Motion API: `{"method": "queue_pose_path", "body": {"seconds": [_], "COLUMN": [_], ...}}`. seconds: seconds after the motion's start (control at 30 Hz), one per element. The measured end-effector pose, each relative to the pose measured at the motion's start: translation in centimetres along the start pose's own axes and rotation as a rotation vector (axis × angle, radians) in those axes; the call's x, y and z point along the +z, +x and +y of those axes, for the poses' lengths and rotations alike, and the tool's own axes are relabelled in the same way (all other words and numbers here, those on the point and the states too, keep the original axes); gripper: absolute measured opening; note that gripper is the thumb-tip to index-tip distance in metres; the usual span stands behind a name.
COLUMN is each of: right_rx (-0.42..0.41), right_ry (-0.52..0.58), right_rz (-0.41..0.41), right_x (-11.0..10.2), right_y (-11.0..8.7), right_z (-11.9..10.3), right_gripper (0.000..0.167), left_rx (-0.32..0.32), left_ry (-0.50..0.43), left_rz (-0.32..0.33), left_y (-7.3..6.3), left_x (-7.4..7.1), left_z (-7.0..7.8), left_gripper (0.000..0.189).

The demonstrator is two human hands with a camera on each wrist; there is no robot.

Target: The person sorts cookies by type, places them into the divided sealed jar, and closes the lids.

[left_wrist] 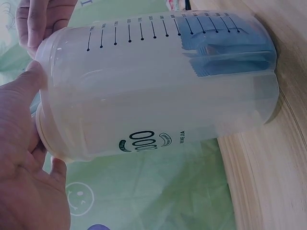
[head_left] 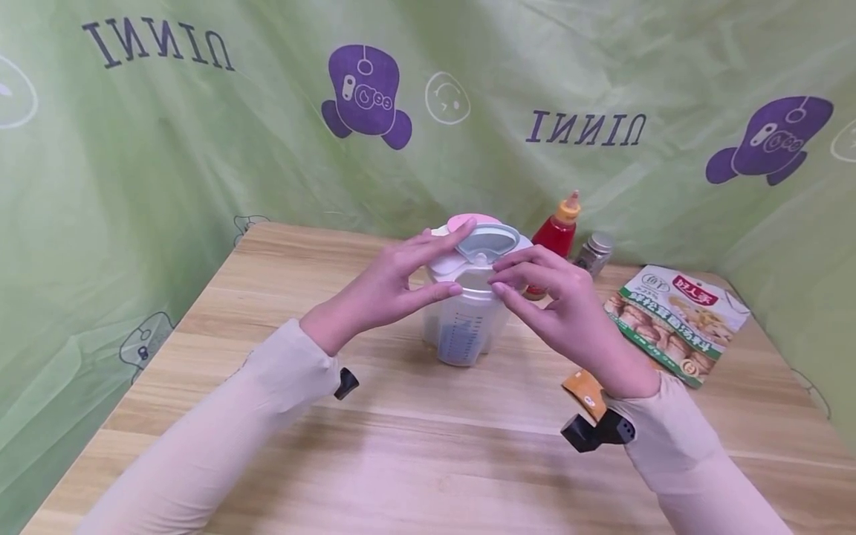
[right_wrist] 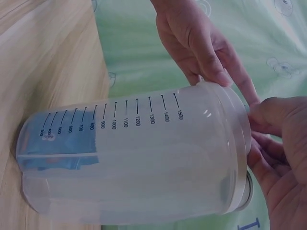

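A tall translucent storage canister (head_left: 468, 327) with black measuring marks stands upright on the table. Blue packets (right_wrist: 60, 139) lie at its bottom, seen through the wall. Its white lid has a grey-blue flap (head_left: 491, 239) raised over an opening and a pink flap (head_left: 471, 221) behind. Spread across the lid, my left hand (head_left: 381, 290) touches the raised flap with its index finger; its thumb is by the front rim. From the other side, my right hand (head_left: 562, 297) has its thumb and half-bent fingertips at the opening. Nothing separate shows between them.
Right of the canister are a red squeeze bottle (head_left: 553, 238) with a yellow cap and a small grey-capped jar (head_left: 595, 253). A printed food pouch (head_left: 678, 319) lies farther right, and an orange packet (head_left: 585, 394) is near the right wrist. Green curtain (head_left: 267, 134) hangs behind the table.
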State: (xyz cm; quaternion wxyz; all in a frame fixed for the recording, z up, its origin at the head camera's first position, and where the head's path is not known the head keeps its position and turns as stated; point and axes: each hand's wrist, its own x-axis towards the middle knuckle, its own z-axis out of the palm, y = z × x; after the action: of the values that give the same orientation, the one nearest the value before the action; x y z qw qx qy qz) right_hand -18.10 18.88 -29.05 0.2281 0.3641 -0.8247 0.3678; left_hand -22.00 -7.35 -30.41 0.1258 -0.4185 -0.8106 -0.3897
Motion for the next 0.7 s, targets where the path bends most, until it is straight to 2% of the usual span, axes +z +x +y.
{"method": "queue_pose_path", "body": {"seconds": [0.13,0.33,0.53,0.7], "right_rx": [0.026,0.184,0.340,0.373], "right_ry": [0.099,0.185,0.266,0.267], "right_rz": [0.065,0.176,0.145,0.089], "right_x": [-0.3,-1.0,-1.4,-1.6], "right_y": [0.1,0.2,1.2,2.1], "right_z": [0.3,1.2,1.6,1.3], "right_gripper": [0.019,0.010,0.020,0.022], "left_rx": [-0.015,-0.023,-0.031,-0.031], "left_ry": [-0.007,-0.013,-0.016,-0.019], "left_rz": [-0.001,0.012,0.015,0.011], "left_y": [-0.1,-0.1,-0.2,-0.1], "left_x": [0.0,0.1,0.2,0.1], "left_z": [0.1,0.2,0.0,0.1], "left_gripper": [0.075,0.075,0.075,0.075]}}
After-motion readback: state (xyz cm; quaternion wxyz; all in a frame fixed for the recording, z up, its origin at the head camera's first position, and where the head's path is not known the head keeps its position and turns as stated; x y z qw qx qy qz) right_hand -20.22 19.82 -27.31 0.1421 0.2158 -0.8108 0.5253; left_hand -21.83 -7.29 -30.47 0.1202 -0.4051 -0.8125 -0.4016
